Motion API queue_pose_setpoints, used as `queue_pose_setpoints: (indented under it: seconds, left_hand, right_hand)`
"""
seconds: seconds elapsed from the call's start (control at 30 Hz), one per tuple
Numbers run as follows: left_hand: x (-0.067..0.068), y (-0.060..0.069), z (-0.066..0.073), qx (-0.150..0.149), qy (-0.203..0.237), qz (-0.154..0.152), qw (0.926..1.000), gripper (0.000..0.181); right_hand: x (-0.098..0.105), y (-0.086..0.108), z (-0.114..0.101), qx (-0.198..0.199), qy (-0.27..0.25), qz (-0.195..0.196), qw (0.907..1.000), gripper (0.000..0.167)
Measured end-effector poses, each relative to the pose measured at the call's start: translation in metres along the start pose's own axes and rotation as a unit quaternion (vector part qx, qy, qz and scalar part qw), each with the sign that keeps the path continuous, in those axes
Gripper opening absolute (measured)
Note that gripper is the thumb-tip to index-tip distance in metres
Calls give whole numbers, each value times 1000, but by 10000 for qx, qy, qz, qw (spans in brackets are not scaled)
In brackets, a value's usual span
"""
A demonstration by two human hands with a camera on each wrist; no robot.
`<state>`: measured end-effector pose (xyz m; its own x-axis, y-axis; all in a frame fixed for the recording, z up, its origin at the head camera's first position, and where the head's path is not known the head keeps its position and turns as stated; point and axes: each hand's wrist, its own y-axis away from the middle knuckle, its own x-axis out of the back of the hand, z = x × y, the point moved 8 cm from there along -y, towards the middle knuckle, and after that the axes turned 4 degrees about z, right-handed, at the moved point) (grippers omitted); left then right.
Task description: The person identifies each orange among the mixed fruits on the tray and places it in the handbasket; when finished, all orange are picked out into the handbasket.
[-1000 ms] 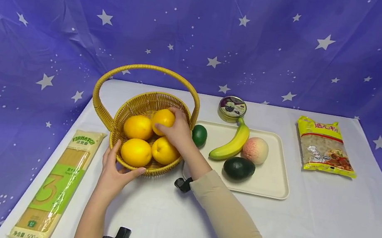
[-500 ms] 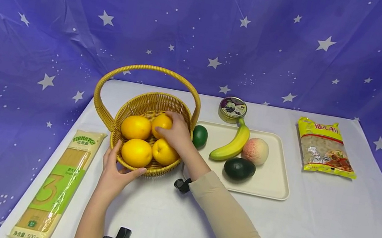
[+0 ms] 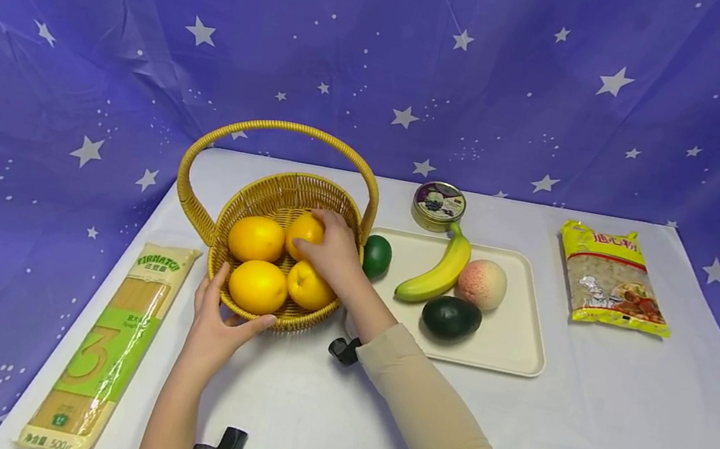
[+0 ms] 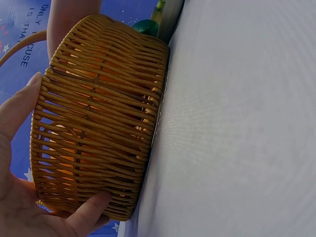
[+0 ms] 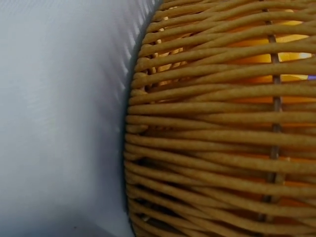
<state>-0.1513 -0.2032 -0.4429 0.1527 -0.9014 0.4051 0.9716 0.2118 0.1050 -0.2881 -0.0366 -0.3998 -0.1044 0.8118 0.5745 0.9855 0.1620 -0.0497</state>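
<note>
A wicker basket (image 3: pixel 296 184) with a tall handle stands at the left of the table, holding several oranges. My left hand (image 3: pixel 221 328) holds its near left side, thumb at the front rim and fingers along the wall. In the left wrist view, the fingers (image 4: pixel 91 212) lie against the weave. Inside the basket, my right hand (image 3: pixel 335 252) grips the far right orange (image 3: pixel 303 236), covering part of it. Nearby lie a left orange (image 3: pixel 256 240), a front orange (image 3: pixel 257 287) and a right orange (image 3: pixel 309 285). Only basket weave (image 5: pixel 222 118) and tablecloth show in the right wrist view.
Right of the basket, a cream tray (image 3: pixel 511 345) bears a banana (image 3: pixel 437 273), a peach (image 3: pixel 482 284), a dark avocado (image 3: pixel 451 318) and a green fruit (image 3: pixel 377 257). A round tin (image 3: pixel 438 206) stands behind. Spaghetti (image 3: pixel 110 350) lies left, a macaroni bag (image 3: pixel 614 279) right.
My right hand has settled slightly lower in the basket with its orange, and the left orange has shifted a little leftward. My left hand stays at the rim. The last half second shows almost no motion.
</note>
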Motion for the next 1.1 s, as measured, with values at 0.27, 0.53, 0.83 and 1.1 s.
queue_pose_setpoints:
  seconds: [0.27, 0.53, 0.83, 1.1]
  left_hand:
    - [-1, 0, 1, -23, 13, -10, 10000, 114]
    - [-1, -1, 1, 43, 105, -58, 9999, 114]
    - [0, 0, 0, 65, 99, -53, 9999, 114]
    - [-1, -1, 0, 53, 179, -41, 9998, 115]
  right_hand:
    - [5, 6, -7, 420, 250, 254, 9985, 64]
    - [19, 18, -17, 683, 30, 299, 9972, 70]
    - [47, 40, -32, 1008, -328, 373, 9937, 69]
    - [82, 62, -48, 1327, -681, 673, 9865, 72]
